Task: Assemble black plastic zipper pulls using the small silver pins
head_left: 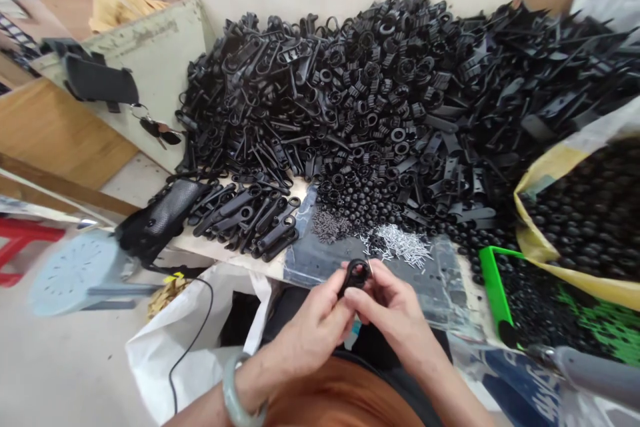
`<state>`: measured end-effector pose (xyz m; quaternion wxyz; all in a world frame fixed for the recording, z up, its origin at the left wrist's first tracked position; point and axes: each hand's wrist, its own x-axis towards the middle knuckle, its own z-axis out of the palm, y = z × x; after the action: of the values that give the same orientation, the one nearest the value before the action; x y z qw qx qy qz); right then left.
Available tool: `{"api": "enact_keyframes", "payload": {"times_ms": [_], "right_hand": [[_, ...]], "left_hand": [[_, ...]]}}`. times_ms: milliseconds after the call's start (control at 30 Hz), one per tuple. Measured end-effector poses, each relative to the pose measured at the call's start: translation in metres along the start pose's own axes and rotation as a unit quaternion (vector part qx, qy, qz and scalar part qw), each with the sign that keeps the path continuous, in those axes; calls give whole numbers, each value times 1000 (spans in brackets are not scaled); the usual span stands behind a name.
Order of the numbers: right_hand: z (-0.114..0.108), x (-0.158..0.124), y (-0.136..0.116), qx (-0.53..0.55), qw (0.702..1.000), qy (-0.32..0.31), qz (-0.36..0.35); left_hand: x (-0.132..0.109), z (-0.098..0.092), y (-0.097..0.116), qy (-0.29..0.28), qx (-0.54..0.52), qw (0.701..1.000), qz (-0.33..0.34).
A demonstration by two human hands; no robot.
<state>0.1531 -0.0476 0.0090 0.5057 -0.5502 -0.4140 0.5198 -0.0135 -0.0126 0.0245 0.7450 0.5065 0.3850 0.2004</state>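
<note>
A black plastic part with a ring-shaped end [358,271] is held between both hands in front of my lap. My left hand [320,313] wraps round its body, hiding most of it. With thumb and fingers my right hand [387,297] grips the ring end; a thin shiny pin seems to stand at its edge. Just beyond the hands, silver pins [405,245] lie heaped on a dark mat [320,260]. Beside them are small dark grey pieces [330,225] and black beads [357,203]. Black ring-ended handles [250,217] lie in rows to the left.
Black plastic parts [320,80] pile high against the wooden board behind. At right stand a yellow-edged sack [530,227] of black balls and a green tray [493,280]. A grey tool [595,370] juts in lower right. A white sack [160,353] and stool [75,273] are left.
</note>
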Motion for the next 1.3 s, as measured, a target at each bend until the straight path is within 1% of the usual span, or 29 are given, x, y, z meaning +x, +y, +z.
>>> {"api": "enact_keyframes", "payload": {"times_ms": [67,100,167,233,267,300,367,433,467,533,567,600,667,733,767,800,833,867,900,933,1000,1033,1067,1100,1167,1233,1300], "right_hand": [[5,2,-2,56,996,-54,43],[7,2,-2,69,994,-66,49],[11,0,-1,72,994,-76,44],[15,-1,3,59,996,-59,26],[16,-1,6,49,998,-48,15],[18,0,8,41,998,-38,3],[19,2,10,26,999,-28,-31],[18,4,7,-4,996,-22,-83],[15,4,4,-24,993,-12,-116],[10,5,-4,-61,982,16,-176],[8,5,-6,-70,978,30,-192],[7,6,-7,-73,979,32,-189],[8,10,-4,-64,988,28,-140],[15,18,1,-45,996,20,-79],[19,22,2,-37,998,9,-58],[23,27,3,-34,998,-8,-45],[25,33,3,-37,998,-23,-40],[25,39,2,-46,998,-32,-39],[24,47,1,-62,997,-32,-41],[22,56,-1,-84,995,-24,-47],[18,80,-5,-154,985,-5,-73],[17,94,-7,-200,975,-1,-97],[18,110,-10,-251,960,-3,-125],[22,127,-13,-301,941,2,-156],[36,160,-20,-330,927,10,-176],[57,189,-27,-353,918,14,-181],[79,211,-32,-375,909,14,-180]], "left_hand": [[-9,-5,4,-16,71,997,7],[-13,-7,6,-10,98,995,14],[-21,-10,4,30,123,991,32],[-24,-11,-2,93,109,988,62],[-23,-11,-5,109,94,987,73],[-22,-10,-8,109,77,988,77],[-17,-9,-10,72,55,994,68],[-12,-9,-6,37,62,995,69],[-11,-9,-2,45,77,992,84],[-13,-12,7,100,127,977,140],[-16,-13,10,125,155,965,168],[-19,-15,13,137,181,955,189],[-24,-19,14,136,223,945,199],[-28,-24,13,142,248,941,180],[-28,-28,12,167,259,936,171],[-28,-34,13,207,274,924,168],[-27,-41,15,255,298,904,171],[-26,-50,18,309,332,872,181],[-24,-59,21,360,387,827,194],[-21,-69,24,399,447,773,209],[-14,-87,29,435,551,684,200],[-10,-95,29,438,590,652,187],[-7,-100,28,439,619,629,173],[-4,-104,26,439,637,613,160],[0,-107,19,444,649,601,145],[2,-106,13,454,643,600,142],[2,-104,9,457,638,603,145]]}}
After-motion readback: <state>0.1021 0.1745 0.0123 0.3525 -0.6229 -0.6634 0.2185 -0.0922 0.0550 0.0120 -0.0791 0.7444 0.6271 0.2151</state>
